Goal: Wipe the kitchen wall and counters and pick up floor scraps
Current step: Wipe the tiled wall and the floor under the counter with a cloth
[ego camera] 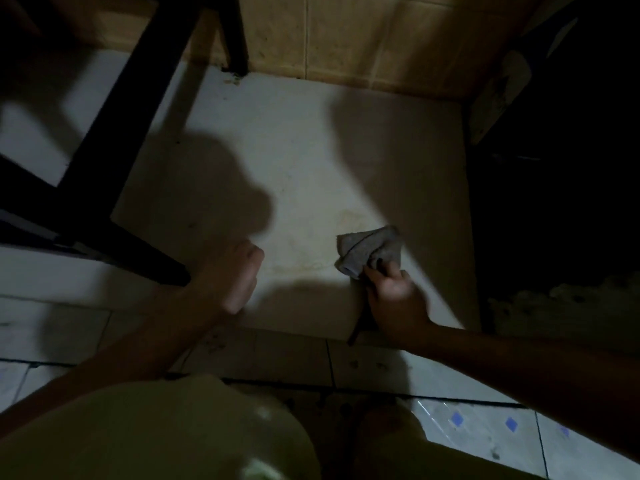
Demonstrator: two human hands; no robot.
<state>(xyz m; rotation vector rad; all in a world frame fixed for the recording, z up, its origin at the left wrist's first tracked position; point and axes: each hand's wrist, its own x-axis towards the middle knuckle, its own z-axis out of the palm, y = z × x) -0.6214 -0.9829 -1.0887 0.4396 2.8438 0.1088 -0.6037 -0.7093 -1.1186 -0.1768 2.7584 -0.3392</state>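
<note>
A pale counter slab [311, 161] lies below me in dim light, with a faint yellowish stain near its front middle. My right hand [393, 292] grips a crumpled grey cloth [369, 251] that rests on the slab near its front right. My left hand [239, 275] is curled into a loose fist at the front edge of the slab, left of the cloth, and holds nothing that I can see. A tan tiled wall [346, 36] rises behind the slab.
A black frame with slanted legs [114, 140] stands over the left part of the slab. Dark, unlit space lies to the right. The tiled floor [485, 424] with small blue diamonds shows at the bottom right. My light-coloured clothing fills the bottom left.
</note>
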